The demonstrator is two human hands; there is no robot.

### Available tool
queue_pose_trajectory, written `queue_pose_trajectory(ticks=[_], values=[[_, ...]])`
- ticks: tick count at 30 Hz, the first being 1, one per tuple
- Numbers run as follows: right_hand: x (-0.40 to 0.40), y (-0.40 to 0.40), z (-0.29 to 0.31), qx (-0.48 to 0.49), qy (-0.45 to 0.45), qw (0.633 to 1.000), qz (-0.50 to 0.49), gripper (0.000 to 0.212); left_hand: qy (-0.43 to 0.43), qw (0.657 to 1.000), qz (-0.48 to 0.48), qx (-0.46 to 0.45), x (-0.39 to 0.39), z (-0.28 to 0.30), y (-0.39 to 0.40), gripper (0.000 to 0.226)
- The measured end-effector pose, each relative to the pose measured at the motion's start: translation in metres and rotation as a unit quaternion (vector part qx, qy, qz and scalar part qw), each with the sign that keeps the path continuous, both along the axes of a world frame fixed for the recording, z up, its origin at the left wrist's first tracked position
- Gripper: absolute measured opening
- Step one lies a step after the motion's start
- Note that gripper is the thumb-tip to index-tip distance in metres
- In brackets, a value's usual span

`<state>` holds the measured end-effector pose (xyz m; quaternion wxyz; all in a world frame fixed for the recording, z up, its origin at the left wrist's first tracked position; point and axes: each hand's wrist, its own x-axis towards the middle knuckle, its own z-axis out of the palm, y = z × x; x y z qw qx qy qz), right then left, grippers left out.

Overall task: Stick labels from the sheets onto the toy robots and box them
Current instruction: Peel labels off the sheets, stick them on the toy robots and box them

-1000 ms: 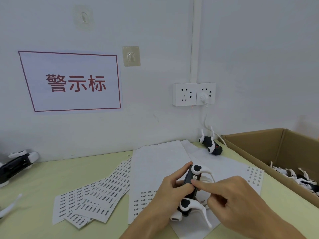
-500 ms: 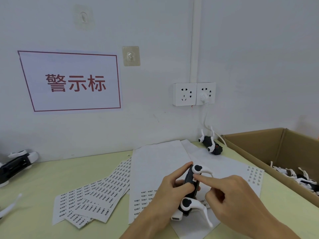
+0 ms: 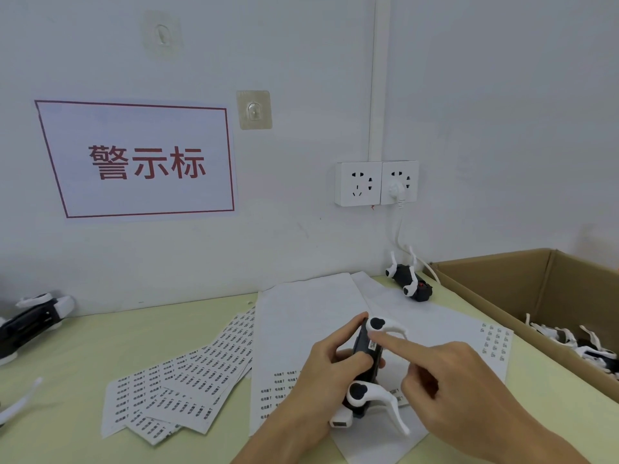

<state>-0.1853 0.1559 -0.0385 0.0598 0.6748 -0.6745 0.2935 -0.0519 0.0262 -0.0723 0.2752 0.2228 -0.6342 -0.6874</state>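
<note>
Low in the frame's centre, my left hand point(image 3: 331, 366) grips the black-and-white plastic toy robot point(image 3: 368, 363); my right hand point(image 3: 445, 380), forefinger extended, has slid up its small white label point(image 3: 372, 345), seemingly pressed flat, so boxing comes next.

Pale wall and green table, as I see them from the head camera.

At my 10 o'clock a red-bordered sign point(image 3: 135, 159) hangs on the wall point(image 3: 502, 112); two clear hooks point(image 3: 254, 109) sit around 12, a double socket point(image 3: 376, 183) with a white plug at 1, above the table point(image 3: 83, 356).
</note>
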Motion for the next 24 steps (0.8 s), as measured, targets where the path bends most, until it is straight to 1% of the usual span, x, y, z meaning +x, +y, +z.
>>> queue_pose_trajectory(ticks=[3, 7, 10, 13, 14, 15, 16, 18, 19, 21, 24], values=[[-0.003, -0.003, -0.003, 0.02, 0.014, 1.0, -0.007, 0.061, 0.004, 1.0, 0.0, 0.004, 0.001, 0.0, 0.0, 0.066], [-0.009, -0.006, -0.006, -0.001, -0.021, 1.0, 0.01, 0.056, 0.002, 1.0, -0.019, 0.003, 0.002, 0.0, 0.0, 0.065], [-0.008, -0.006, -0.008, -0.068, -0.073, 0.995, 0.02, 0.043, 0.002, 1.0, -0.029, 0.005, 0.002, 0.001, 0.0, 0.064], [-0.012, -0.007, -0.008, -0.174, -0.134, 0.975, -0.012, 0.033, 0.005, 0.999, -0.034, 0.017, 0.005, 0.001, -0.001, 0.063], [-0.013, -0.007, -0.006, -0.194, -0.155, 0.968, -0.023, 0.03, 0.007, 0.999, -0.035, 0.024, 0.006, 0.001, -0.001, 0.063], [-0.014, -0.008, -0.004, -0.187, -0.18, 0.965, -0.028, 0.026, 0.009, 0.999, -0.036, 0.032, 0.007, 0.001, -0.001, 0.063], [-0.014, -0.008, -0.003, -0.148, -0.205, 0.967, -0.025, 0.027, 0.009, 0.999, -0.039, 0.037, 0.008, 0.001, -0.001, 0.061], [-0.015, -0.01, -0.003, -0.028, -0.262, 0.965, 0.001, 0.04, 0.006, 0.998, -0.052, 0.038, 0.01, 0.002, -0.001, 0.056], [-0.015, -0.011, -0.005, 0.014, -0.294, 0.955, 0.017, 0.039, 0.005, 0.997, -0.062, 0.036, 0.011, 0.003, -0.001, 0.053], [-0.016, -0.014, -0.008, 0.047, -0.351, 0.934, 0.041, 0.04, 0.006, 0.997, -0.075, 0.034, 0.011, 0.005, 0.0, 0.049], [-0.018, -0.018, -0.008, 0.033, -0.365, 0.93, 0.019, 0.039, 0.008, 0.996, -0.082, 0.031, 0.011, 0.006, 0.0, 0.047]])
